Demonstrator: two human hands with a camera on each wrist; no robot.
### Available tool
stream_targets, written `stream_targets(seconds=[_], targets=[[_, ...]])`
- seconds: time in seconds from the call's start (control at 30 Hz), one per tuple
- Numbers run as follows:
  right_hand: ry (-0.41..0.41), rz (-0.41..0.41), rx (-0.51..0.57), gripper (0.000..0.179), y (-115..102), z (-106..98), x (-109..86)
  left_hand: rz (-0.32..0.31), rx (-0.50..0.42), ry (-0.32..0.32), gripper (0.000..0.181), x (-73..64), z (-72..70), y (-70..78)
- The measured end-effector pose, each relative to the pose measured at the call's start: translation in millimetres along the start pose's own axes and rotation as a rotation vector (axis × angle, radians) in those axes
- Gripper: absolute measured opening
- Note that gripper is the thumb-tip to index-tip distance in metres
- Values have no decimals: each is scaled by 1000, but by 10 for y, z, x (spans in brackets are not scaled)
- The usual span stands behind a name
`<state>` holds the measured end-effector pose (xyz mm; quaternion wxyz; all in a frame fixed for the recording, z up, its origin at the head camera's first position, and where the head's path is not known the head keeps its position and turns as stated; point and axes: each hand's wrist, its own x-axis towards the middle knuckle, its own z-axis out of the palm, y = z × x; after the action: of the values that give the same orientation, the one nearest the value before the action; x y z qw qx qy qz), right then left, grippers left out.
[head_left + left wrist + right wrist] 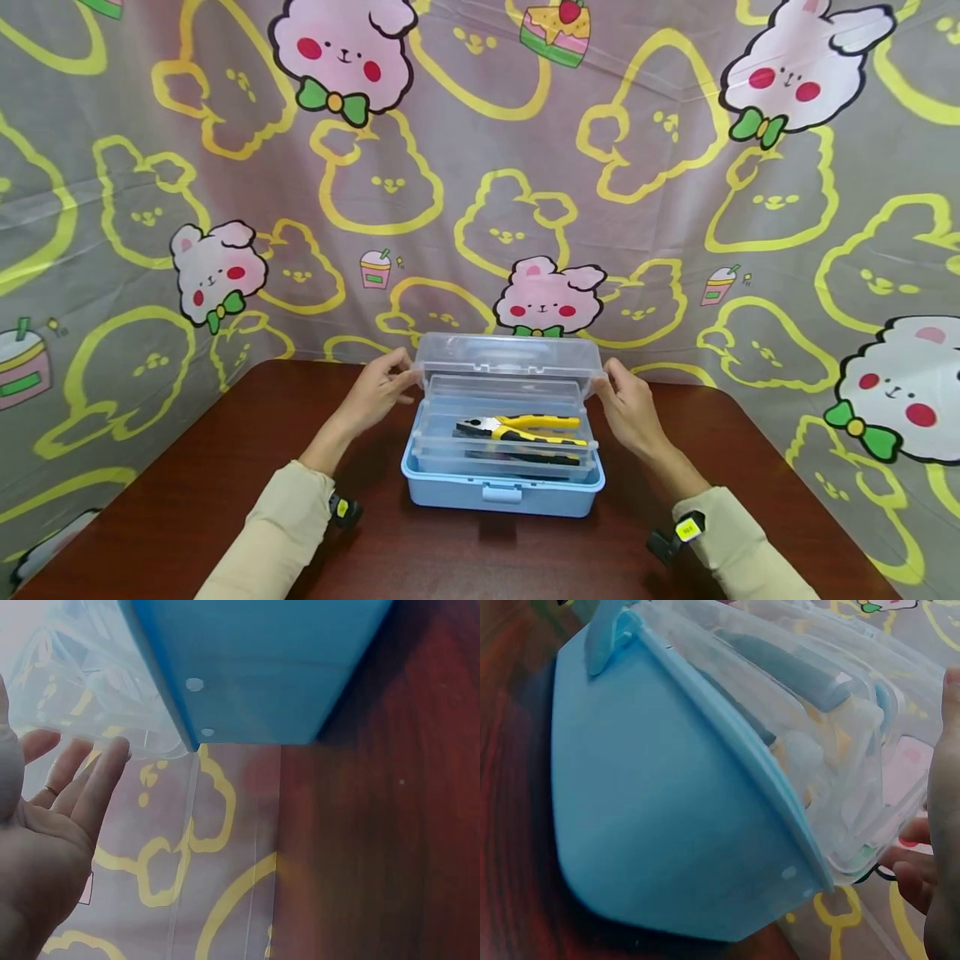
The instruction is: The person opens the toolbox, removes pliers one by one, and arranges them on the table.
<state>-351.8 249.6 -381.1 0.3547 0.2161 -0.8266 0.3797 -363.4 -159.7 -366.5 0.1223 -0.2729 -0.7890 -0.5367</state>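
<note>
Right now a blue box sits in the middle of the dark red table, with its clear lid raised at the back. The left hand is at one end of that lid; thumb and forefinger pinch its edge, while the remaining fingers stretch out loosely, only slightly bent. At the opposite end, the right hand grips the edge with bent fingers, the thumb on the near side (the right wrist view catches just part of this hand, so how tightly it holds, I cannot tell).

Inside the box are clear trays. Pliers with yellow and black handles lie there, nose toward the left hand, handles toward the right. Beneath them, darker items show blurrily through the plastic, too unclear to name. A pale blue latch is on the box's front. Both arms wear cream sleeves, and a cartoon-patterned curtain hangs behind the table.
</note>
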Motion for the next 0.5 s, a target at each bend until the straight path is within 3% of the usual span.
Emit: stream_targets(seconds=[0.23,0.5], targets=[[-35,94,-28,41,-46,8,88,-12,74,27,32,80,-17,21],[-94,165,-12,52,-90,-12,221,6,96,46,28,208,-52,40]])
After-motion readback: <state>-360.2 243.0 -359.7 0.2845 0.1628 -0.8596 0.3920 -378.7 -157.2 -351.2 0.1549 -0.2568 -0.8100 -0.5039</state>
